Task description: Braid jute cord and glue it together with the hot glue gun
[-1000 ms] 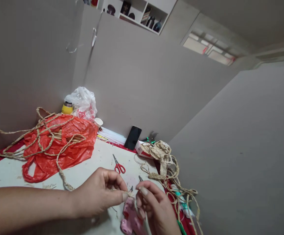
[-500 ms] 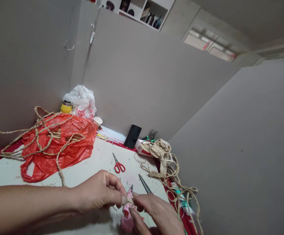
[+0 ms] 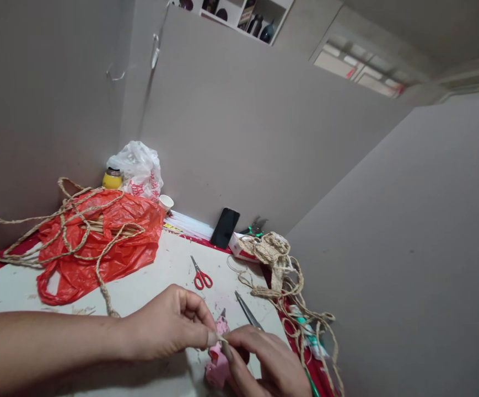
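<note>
My left hand [image 3: 177, 325] pinches a short piece of pale straw strand [image 3: 221, 338] between thumb and forefinger. From the other side, my right hand [image 3: 268, 361] closes thumb and fingertips on the same strand, so the two sets of fingertips nearly touch. Much of the strand is hidden by the fingers. Beneath them a pink glue gun [image 3: 218, 370] lies on the white board, its dark nozzle pointing away from me. Grey-handled scissors or tweezers [image 3: 248, 311], partly covered by my right hand, lie beside it. Red-handled scissors [image 3: 202, 275] rest farther off.
At left, a red plastic bag [image 3: 140, 253] carries a loose braided straw cord [image 3: 102, 259]. A coiled braid [image 3: 274, 248] spills down the right edge. Along the wall stand a phone [image 3: 225, 227], a white cup [image 3: 166, 202], a yellow jar [image 3: 112, 178] and a white bag [image 3: 140, 165].
My right thumb and fingers have drawn together onto the strand, where they were more spread before. My left hand keeps its pinch. The view has shifted slightly.
</note>
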Motion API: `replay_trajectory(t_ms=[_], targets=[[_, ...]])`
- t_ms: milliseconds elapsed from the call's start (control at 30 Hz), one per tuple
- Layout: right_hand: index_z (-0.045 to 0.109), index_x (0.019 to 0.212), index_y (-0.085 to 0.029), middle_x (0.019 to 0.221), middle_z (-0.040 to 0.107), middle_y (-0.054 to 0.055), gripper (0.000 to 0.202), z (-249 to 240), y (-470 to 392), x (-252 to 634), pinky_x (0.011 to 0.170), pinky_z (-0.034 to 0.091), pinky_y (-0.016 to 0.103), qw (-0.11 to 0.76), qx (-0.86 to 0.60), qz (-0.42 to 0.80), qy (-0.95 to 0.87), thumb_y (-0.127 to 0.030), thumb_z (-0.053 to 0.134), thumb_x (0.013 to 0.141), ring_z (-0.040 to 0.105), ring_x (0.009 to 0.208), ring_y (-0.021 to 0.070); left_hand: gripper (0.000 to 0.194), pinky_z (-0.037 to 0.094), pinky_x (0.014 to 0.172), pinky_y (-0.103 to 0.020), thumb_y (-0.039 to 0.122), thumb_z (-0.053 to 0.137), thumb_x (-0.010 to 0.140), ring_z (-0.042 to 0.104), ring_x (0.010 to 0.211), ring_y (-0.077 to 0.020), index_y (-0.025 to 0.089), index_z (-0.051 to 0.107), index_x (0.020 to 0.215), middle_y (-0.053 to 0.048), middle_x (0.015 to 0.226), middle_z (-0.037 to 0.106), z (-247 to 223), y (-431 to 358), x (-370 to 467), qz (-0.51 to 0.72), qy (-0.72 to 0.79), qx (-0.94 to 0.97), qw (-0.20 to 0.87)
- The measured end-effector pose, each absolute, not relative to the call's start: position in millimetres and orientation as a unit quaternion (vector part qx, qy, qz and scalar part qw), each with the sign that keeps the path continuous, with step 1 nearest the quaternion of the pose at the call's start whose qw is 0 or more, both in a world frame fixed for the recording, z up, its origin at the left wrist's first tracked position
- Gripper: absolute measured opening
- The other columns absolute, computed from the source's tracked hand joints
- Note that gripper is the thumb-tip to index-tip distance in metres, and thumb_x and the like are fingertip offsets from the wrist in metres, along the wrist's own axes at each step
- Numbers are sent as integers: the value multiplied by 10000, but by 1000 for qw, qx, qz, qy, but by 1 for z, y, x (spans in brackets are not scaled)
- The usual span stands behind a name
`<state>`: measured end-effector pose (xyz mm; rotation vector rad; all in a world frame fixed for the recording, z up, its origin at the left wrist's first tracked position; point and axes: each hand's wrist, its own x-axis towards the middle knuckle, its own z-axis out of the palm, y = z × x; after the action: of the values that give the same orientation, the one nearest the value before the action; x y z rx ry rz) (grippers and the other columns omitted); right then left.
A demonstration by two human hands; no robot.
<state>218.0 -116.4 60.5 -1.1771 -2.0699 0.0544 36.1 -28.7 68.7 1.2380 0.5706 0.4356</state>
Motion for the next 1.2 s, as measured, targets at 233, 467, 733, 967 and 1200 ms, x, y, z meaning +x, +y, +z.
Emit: replay_trajectory(t_ms=[233, 467, 733, 967, 1200], targets=[[646, 685, -166, 507, 632, -5, 212, 47, -114, 205, 419, 395, 192, 533, -511, 506, -446, -339, 758, 733, 548, 405, 98, 72, 356, 525, -175, 171, 596, 727, 448, 547, -70, 126, 652, 723, 31, 612, 574, 69, -39, 30, 278, 237, 694, 620], [654, 686, -137, 396, 554, -31, 148, 37, -105, 209, 325, 244, 124, 498, -390, 714, -300, -237, 762, 704, 376, 304, 30, 121, 397, 574, -231, 99, 496, 823, 507, 587, -121, 125, 612, 804, -39, 645, 605, 56, -30, 28, 405, 39, 875, 262], [633, 700, -159, 393, 506, -66, 95, 34, -101, 217, 282, 226, 106, 408, -353, 805, -246, -213, 709, 710, 241, 276, 7, 319, 341, 461, -311, 80, 332, 889, 434, 494, -170, 67, 634, 787, -63, 552, 540, 62, -17, 25, 384, -112, 917, 8], [621, 561, -95, 367, 521, -29, 359, 18, -96, 214, 245, 223, 122, 396, -343, 801, -289, -394, 743, 718, 326, 215, 11, 309, 349, 423, -312, 83, 352, 863, 441, 475, -174, -10, 647, 861, -82, 534, 552, 59, -9, 24, 431, -164, 887, -32], [578, 524, -143, 363, 494, -42, 516, 10, -94, 221, 350, 353, 154, 434, -359, 765, -314, -563, 574, 824, 399, 273, 43, 125, 425, 571, -246, 66, 510, 811, 523, 598, -130, 102, 627, 839, -67, 673, 627, 62, -14, 25, 465, 44, 855, 225]])
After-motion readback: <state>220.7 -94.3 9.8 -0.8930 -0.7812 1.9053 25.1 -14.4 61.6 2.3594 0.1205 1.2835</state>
